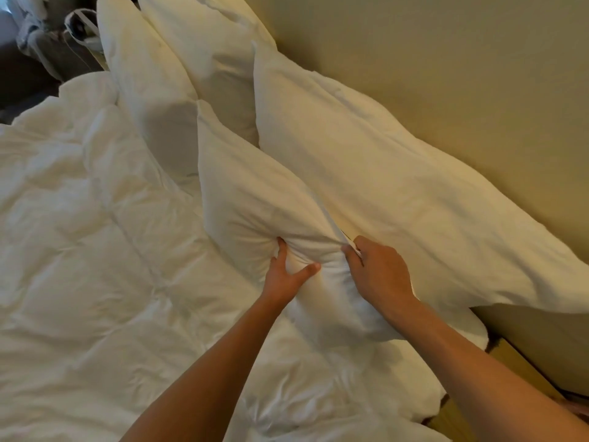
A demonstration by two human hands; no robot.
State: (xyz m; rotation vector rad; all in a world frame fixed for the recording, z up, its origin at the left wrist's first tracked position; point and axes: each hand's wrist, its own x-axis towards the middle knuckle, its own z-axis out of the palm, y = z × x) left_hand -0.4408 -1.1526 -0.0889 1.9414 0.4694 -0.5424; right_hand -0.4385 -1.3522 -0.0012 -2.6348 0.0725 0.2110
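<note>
White cotton is bunched in both your hands. Your left hand (288,271) has thumb and fingers dug into the near end of the front pillow (255,199), curled tight round a wad of it. Your right hand (379,272) has its fingers curled over the top edge, pinching the case (325,231). My read: left pins the filling, right tugs the case so the fill sits square inside. Can't tell if the case's end is open there. The front pillow stands on edge on the duvet (79,234) and leans on the back pillow (398,186), which rests against the headboard (446,74). The far pillows (149,100) are propped the same way, further along.
</note>
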